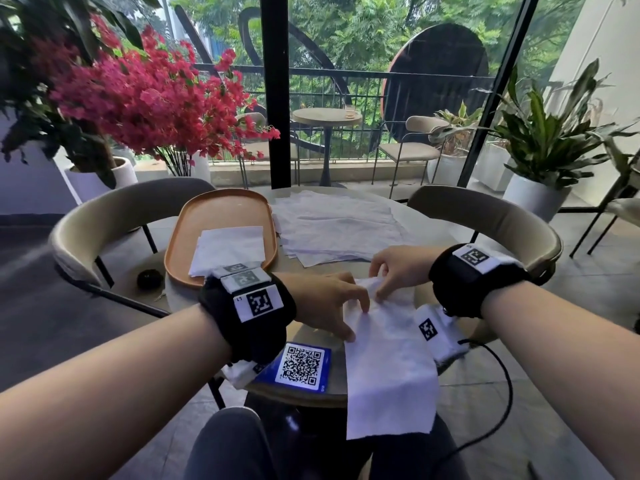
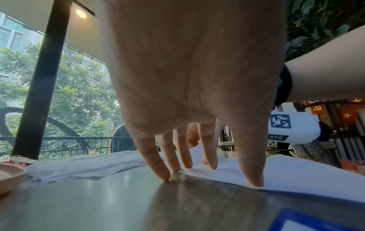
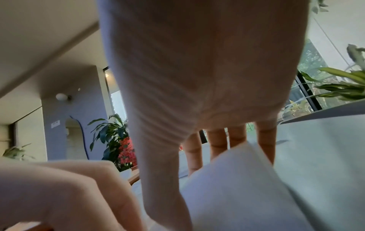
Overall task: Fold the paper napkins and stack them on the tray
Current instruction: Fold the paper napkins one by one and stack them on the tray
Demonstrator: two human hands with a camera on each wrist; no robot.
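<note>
A white napkin (image 1: 388,368) lies at the round table's near edge, its lower half hanging over the rim. My left hand (image 1: 341,311) presses the napkin's left edge with straight fingers (image 2: 164,168); the sheet (image 2: 296,171) lies flat under them. My right hand (image 1: 384,282) pinches the napkin's crumpled far end, lifted off the table (image 3: 247,187). To the left on the table sits an orange oval tray (image 1: 180,244) with folded napkins (image 1: 232,247) stacked in it. A pile of unfolded napkins (image 1: 339,223) lies behind my hands.
A blue QR-code card (image 1: 301,365) lies on the table (image 1: 311,393) near the front edge, below my left wrist. Beige chairs stand at the left (image 1: 104,220) and right (image 1: 491,216). A small dark object (image 1: 149,279) sits left of the tray. Potted plants line the windows.
</note>
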